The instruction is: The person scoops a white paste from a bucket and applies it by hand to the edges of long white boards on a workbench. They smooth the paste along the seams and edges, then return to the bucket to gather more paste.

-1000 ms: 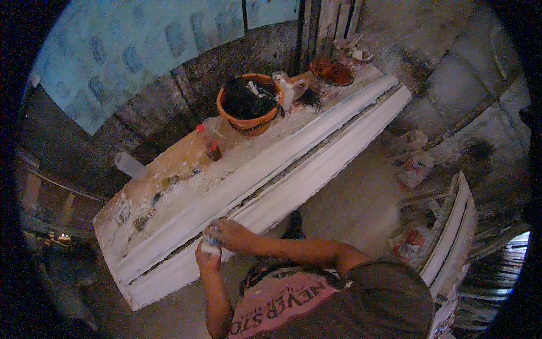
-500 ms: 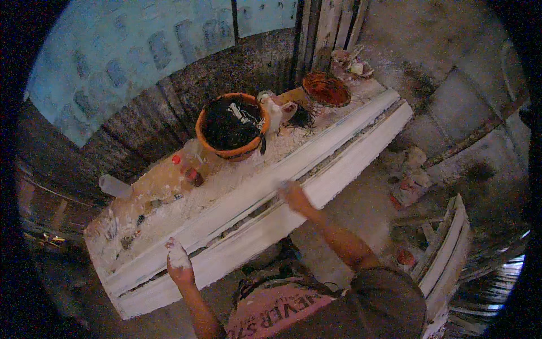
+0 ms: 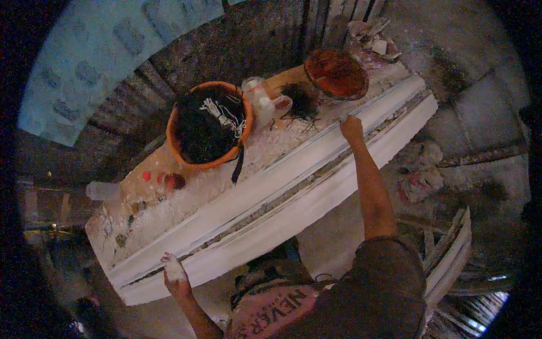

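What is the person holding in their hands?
Nothing that shows. The left hand rests at the near end of the long white moulding; the right hand presses its far part, perhaps hiding something small.

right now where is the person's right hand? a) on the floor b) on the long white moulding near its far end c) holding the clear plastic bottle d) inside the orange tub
b: the right hand is stretched out and rests on the long white moulding close to its far end, below the red bowl, while the orange tub stands apart to its left.
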A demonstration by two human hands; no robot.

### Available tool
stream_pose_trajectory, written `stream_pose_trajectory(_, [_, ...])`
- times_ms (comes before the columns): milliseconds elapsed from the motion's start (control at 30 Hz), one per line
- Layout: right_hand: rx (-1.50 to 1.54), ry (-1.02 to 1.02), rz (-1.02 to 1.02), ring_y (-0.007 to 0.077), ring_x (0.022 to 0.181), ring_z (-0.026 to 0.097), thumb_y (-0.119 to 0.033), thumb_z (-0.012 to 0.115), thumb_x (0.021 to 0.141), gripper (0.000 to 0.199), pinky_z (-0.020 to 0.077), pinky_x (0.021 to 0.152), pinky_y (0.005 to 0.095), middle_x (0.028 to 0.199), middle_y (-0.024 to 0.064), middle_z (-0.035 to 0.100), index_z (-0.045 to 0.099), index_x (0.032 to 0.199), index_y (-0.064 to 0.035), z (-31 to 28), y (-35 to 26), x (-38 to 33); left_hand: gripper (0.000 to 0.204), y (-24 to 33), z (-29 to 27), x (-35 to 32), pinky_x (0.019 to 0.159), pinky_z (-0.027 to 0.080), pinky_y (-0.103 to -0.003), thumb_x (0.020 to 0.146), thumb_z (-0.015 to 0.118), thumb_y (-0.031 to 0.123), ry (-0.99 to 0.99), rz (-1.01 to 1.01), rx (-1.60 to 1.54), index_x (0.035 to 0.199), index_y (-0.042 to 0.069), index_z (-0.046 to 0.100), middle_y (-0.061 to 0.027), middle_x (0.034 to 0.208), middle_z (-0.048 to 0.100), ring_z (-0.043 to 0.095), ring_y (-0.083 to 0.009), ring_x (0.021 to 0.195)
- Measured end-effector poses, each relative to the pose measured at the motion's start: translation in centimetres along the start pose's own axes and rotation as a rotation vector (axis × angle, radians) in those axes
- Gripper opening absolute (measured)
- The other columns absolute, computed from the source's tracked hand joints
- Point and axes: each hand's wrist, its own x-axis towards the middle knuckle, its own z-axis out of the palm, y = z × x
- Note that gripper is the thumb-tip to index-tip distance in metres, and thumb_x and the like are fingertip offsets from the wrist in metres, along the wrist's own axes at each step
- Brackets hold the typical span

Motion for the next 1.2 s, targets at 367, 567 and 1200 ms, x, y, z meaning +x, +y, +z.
stream_pose_trajectory(367, [0.112,-0.092,-0.095,0.0486,0.09,0.067,-0.015,0.068,0.082,0.018,0.0557,0.079,0.0538,0.099,0.0291,0.067,0.066,0.087,0.0022,4.2,-15.5,-12.8,0.037,6.9,-5.3,-1.1,0.113,0.043,-0.038,0.1,0.047,0.004,0.056,0.072,-0.008,0.135,-0.007,0.053,-0.0182,0.137,0.059,0.057,-0.0268,0.126])
stream_pose_trajectory(567, [0.281,-0.035,-0.243,0.0467,0.088,0.067,-0.016,0.067,0.084,0.02,0.0546,0.077,0.0553,0.094,0.0295,0.067,0.065,0.085,0.0037,6.4,-28.4,-24.5,0.038,11.8,-6.4,-1.7,0.113,0.043,-0.038,0.099,0.047,0.001,0.058,0.246,0.635,0.136,-0.008,0.052,-0.018,0.138,0.058,0.057,-0.0264,0.125])
stream_pose_trajectory(1200, [0.855,-1.053,-0.585,0.0298,0.113,0.063,-0.043,0.083,0.079,0.074,0.0511,0.096,0.0415,0.127,0.0191,0.065,0.057,0.134,-0.0015,-2.4,-46.7,-43.6,0.044,6.2,2.2,-1.9,0.102,0.05,-0.046,0.102,0.053,0.04,-0.106,-0.264,0.912,0.127,0.005,0.06,-0.0115,0.127,0.065,0.064,-0.029,0.112])
